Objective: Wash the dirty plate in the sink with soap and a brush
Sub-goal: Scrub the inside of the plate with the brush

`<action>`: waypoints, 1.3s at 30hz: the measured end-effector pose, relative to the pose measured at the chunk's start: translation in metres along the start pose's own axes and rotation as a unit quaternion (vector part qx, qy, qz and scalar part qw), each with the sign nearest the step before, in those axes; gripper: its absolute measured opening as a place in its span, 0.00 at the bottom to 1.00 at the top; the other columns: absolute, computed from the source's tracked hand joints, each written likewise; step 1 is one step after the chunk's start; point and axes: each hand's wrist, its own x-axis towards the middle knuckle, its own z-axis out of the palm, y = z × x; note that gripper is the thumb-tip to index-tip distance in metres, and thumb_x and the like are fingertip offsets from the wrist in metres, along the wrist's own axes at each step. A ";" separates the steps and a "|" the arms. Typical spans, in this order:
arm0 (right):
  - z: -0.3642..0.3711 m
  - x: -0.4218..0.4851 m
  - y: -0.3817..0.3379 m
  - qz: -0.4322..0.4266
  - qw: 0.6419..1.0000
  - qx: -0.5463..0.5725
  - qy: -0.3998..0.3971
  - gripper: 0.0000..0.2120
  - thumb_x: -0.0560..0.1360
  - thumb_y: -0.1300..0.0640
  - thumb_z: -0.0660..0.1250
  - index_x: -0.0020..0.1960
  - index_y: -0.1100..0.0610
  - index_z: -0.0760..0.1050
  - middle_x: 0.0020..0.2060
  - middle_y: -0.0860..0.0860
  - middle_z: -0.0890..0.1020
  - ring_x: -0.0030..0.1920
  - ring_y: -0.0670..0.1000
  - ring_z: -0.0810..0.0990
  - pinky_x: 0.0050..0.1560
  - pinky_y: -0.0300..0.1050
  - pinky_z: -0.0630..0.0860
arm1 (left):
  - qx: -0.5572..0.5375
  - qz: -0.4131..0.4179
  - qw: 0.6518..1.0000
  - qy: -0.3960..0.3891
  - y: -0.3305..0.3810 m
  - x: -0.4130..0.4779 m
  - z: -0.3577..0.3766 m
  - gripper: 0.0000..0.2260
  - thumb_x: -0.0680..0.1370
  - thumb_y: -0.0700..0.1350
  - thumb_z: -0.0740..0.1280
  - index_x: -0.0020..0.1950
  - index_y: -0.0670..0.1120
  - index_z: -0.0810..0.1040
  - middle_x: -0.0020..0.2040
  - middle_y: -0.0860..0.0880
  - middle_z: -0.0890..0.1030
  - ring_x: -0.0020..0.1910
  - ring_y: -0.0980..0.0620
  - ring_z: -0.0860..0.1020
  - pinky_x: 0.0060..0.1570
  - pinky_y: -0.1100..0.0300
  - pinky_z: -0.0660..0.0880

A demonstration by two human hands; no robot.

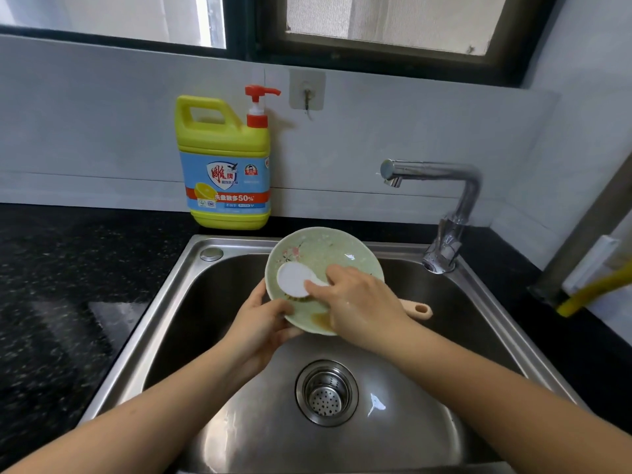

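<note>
Over the steel sink (205,302), w/ soap jug (224,159) at its 11 o'clock, my left hand (263,323) grips the tilted green plate (321,248) at its 8 o'clock rim. My right hand (362,302) grips the brush (292,278), head on the plate's 9 o'clock side.

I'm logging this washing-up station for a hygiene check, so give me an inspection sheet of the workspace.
Surface: black speckled countertop around a steel sink; drain strainer in place.
Job's things: green floral plate held tilted over the sink, brown residue at its lower edge; white-headed brush against its face; yellow soap bottle with red pump on the counter behind.
Clutter: nothing seen.
Hands: left hand grips the plate's rim; right hand holds the brush.
Cables: nothing seen; a yellow hose at the far right.
Surroundings: faucet, no water seen running; wall hook; window above.
</note>
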 end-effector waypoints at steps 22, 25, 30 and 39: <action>-0.014 0.019 0.014 -0.030 0.997 -0.048 -0.054 0.17 0.80 0.56 0.56 0.67 0.46 0.70 0.51 0.53 0.71 0.53 0.58 0.74 0.40 0.47 0.63 | 0.032 -0.035 0.999 0.015 0.001 -0.002 0.001 0.19 0.75 0.28 0.56 0.57 0.46 0.77 0.46 0.43 0.82 0.43 0.45 0.82 0.41 0.51 0.82; -0.010 0.027 0.020 0.001 0.997 -0.074 -0.027 0.17 0.80 0.56 0.56 0.68 0.48 0.69 0.52 0.52 0.72 0.52 0.57 0.74 0.39 0.47 0.61 | 0.016 -0.057 0.998 0.012 0.002 -0.002 0.003 0.19 0.75 0.28 0.55 0.57 0.44 0.76 0.47 0.42 0.80 0.44 0.44 0.81 0.38 0.53 0.83; 0.001 0.021 0.048 0.027 0.988 -0.151 -0.016 0.15 0.75 0.62 0.62 0.61 0.55 0.72 0.46 0.54 0.73 0.38 0.53 0.65 0.34 0.46 0.60 | 0.020 -0.075 0.997 0.012 0.002 -0.002 0.003 0.19 0.74 0.28 0.55 0.57 0.45 0.76 0.48 0.41 0.80 0.43 0.44 0.82 0.36 0.53 0.82; -0.008 -0.022 0.070 -0.021 0.968 -0.223 -0.113 0.07 0.72 0.59 0.67 0.50 0.55 0.78 0.42 0.52 0.77 0.37 0.54 0.76 0.31 0.45 0.61 | 0.088 -0.058 0.994 0.041 -0.003 0.001 -0.004 0.22 0.73 0.28 0.56 0.61 0.46 0.75 0.51 0.41 0.80 0.44 0.43 0.81 0.39 0.49 0.82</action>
